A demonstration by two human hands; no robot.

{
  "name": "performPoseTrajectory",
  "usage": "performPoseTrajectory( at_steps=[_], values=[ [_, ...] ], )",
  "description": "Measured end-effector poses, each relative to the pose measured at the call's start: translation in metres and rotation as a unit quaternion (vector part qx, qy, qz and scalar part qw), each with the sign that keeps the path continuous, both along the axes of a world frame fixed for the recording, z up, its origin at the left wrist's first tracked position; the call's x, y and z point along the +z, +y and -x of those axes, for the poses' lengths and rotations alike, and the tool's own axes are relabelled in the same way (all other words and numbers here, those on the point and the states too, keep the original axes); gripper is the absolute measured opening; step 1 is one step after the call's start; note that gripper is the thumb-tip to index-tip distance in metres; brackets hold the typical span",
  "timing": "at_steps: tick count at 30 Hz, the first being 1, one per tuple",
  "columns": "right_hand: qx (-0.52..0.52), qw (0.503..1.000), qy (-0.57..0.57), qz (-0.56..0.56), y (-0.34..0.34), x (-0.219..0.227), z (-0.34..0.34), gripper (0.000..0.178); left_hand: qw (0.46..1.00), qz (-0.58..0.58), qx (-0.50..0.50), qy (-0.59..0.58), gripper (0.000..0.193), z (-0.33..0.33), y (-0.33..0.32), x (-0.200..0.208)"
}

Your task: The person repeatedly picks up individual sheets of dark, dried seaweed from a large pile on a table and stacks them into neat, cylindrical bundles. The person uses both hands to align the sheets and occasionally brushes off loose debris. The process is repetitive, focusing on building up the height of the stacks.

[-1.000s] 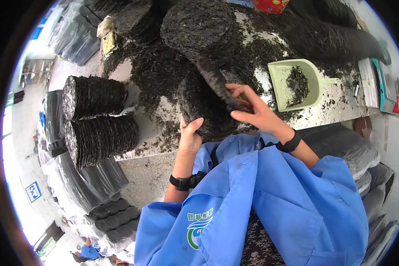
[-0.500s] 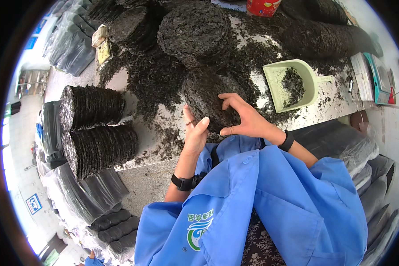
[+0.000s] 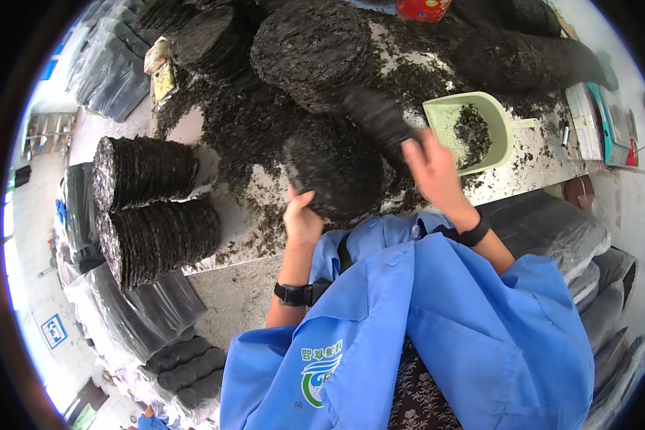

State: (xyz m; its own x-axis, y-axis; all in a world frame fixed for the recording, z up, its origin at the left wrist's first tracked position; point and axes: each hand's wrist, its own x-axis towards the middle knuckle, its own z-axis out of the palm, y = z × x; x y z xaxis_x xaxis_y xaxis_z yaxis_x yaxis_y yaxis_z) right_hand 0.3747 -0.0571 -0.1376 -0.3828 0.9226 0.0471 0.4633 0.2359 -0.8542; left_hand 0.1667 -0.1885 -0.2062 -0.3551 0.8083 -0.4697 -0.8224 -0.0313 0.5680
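Low on the near side of the table lies a round dark dried seaweed cake (image 3: 333, 168). My left hand (image 3: 301, 218) grips its left edge, thumb on top and fingers at the rim. To the right, my right hand (image 3: 441, 175) is smeared by motion, its thumb and fingers at the edge of a second dark seaweed piece (image 3: 380, 122). That piece is tilted and blurred, so its thickness is unclear. Just beyond stands a tall stack of round seaweed cakes (image 3: 312, 50). Loose seaweed crumbs (image 3: 251, 132) cover much of the surface around my hands.
A pale green dustpan (image 3: 505, 132) with crumbs in it sits right of my right hand. Two rolls of stacked seaweed cakes (image 3: 158, 240) lie at the left table edge. A red container (image 3: 423, 8) stands at the back. Bagged dark rolls (image 3: 545, 222) fill the space below the right edge.
My right hand has moved right and away from the cake with a dark seaweed piece at its fingers. The cake is now more face-up, with my left hand still at its left edge.
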Motion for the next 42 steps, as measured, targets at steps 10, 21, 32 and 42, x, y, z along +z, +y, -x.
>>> performPoseTrajectory(
  at_steps=[10, 21, 32, 42],
  values=[
    [-0.203, 0.841, 0.462, 0.195, 0.045, -0.021, -0.07, 0.024, 0.971, 0.159, -0.11, 0.138, 0.063, 0.023, 0.02, -0.042],
    [-0.056, 0.901, 0.213, 0.374, 0.005, -0.004, 0.017, 0.032, 0.99, 0.079, -0.009, 0.115, 0.043, 0.013, 0.003, 0.03],
    [0.345, 0.858, -0.286, -0.25, -0.008, -0.115, 0.032, 0.089, 0.844, 0.487, 0.105, 0.197, 0.072, 0.128, -0.118, -0.086],
    [0.326, 0.861, -0.208, -0.331, 0.021, -0.101, 0.026, 0.031, 0.901, 0.269, 0.071, 0.333, 0.051, 0.079, -0.069, -0.046]
  ],
)
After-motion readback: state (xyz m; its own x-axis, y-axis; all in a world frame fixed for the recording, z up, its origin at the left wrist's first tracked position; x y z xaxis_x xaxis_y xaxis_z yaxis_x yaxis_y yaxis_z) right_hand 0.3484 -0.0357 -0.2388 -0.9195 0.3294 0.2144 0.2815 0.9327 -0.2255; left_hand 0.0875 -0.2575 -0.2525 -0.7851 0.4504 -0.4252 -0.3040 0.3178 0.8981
